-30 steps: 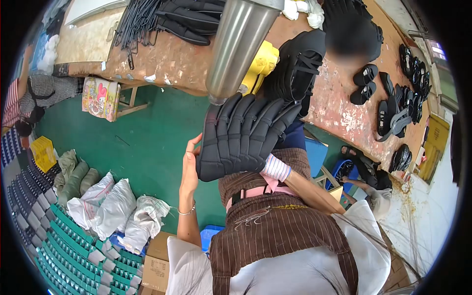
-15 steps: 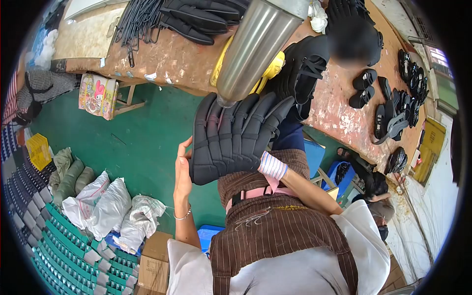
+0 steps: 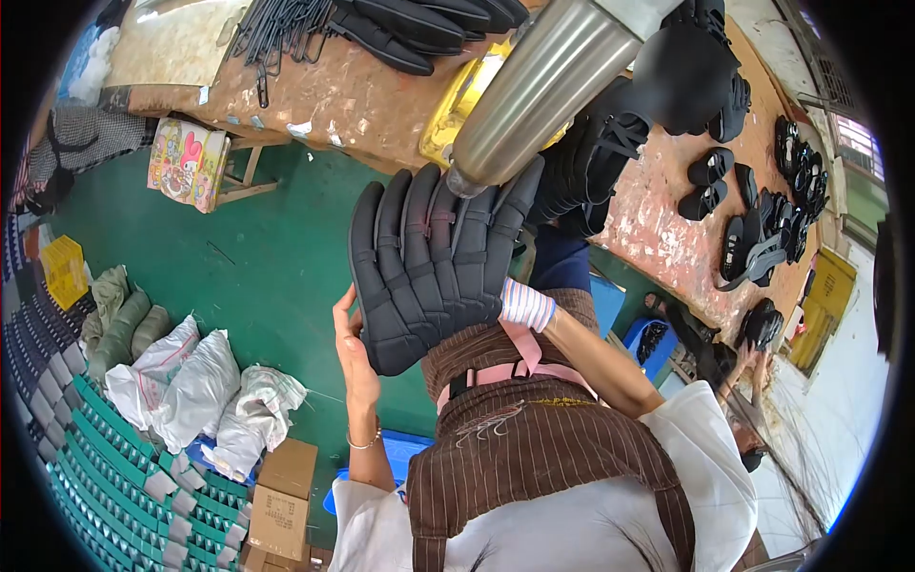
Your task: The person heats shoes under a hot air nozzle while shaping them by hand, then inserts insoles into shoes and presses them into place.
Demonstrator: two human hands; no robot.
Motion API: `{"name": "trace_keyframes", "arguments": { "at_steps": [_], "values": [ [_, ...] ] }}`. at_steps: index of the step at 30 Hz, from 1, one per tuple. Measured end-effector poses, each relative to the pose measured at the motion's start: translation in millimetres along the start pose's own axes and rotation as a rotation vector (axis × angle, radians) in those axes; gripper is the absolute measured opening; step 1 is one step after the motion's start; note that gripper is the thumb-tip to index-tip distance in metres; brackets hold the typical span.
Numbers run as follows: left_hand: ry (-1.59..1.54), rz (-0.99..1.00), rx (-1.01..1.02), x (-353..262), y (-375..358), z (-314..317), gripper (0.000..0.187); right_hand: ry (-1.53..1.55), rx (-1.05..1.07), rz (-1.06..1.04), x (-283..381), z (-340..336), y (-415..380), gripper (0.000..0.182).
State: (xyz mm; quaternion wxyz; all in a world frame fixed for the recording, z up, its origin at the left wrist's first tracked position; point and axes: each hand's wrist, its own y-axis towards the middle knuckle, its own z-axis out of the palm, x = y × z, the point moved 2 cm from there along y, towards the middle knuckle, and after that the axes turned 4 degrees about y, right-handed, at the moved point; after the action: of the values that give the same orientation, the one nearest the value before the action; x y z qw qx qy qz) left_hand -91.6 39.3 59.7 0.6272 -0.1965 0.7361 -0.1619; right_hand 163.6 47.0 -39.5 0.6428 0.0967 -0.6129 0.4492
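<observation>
A row of several black strappy sandals [image 3: 419,276], pressed side by side, is held up between my two hands. My left hand [image 3: 356,348] supports the outermost sandal at the left, its fingers partly behind it. On the right, my right hand [image 3: 524,305], in a striped glove, grips the row from below; its fingertips are hidden by the sandals. Just over the straps hangs the tip of a metal nozzle [image 3: 543,105], and a faint reddish glow shows on the straps near it.
A worn workbench [image 3: 658,229] bears more black sandals [image 3: 705,181], black soles [image 3: 391,33] and a bundle of dark rods [image 3: 276,43]. Behind the nozzle is a yellow object [image 3: 457,105]. White sacks [image 3: 195,391], a cardboard box [image 3: 281,520] and a stool [image 3: 243,181] stand on the floor.
The row of sandals has shifted left and tilted, so the nozzle tip is now above sandals farther right in the row. Both hands keep their hold. The whole view has moved slightly.
</observation>
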Motion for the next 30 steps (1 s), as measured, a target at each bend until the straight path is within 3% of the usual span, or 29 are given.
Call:
{"name": "trace_keyframes", "arguments": {
  "at_steps": [5,11,17,18,23,28,30],
  "values": [
    [0.007,0.029,-0.072,-1.1,-11.6,-2.7,0.092,-0.119,0.014,-0.053,-7.0,1.8,5.0,0.047],
    [-0.037,0.010,-0.118,13.7,-23.3,-12.9,0.081,0.092,0.047,0.002,-4.0,9.5,17.8,0.046],
    [-0.096,-0.070,-0.181,18.8,-35.5,-20.3,0.078,0.676,0.124,0.162,-37.4,35.4,54.9,0.045],
    [-0.101,-0.082,-0.194,19.1,-37.7,-21.3,0.079,0.899,0.150,0.069,-68.8,44.1,61.6,0.045],
    [-0.124,-0.095,-0.284,25.1,-50.6,-20.5,0.085,0.906,0.177,0.009,-25.4,36.1,45.3,0.043],
    [-0.140,-0.101,-0.333,22.9,-59.6,-11.1,0.091,0.524,0.097,0.282,39.4,29.0,33.0,0.042],
    [-0.150,-0.116,-0.322,18.2,-60.9,-8.0,0.091,0.442,0.084,0.291,41.4,28.3,29.2,0.041]
  ]
}}
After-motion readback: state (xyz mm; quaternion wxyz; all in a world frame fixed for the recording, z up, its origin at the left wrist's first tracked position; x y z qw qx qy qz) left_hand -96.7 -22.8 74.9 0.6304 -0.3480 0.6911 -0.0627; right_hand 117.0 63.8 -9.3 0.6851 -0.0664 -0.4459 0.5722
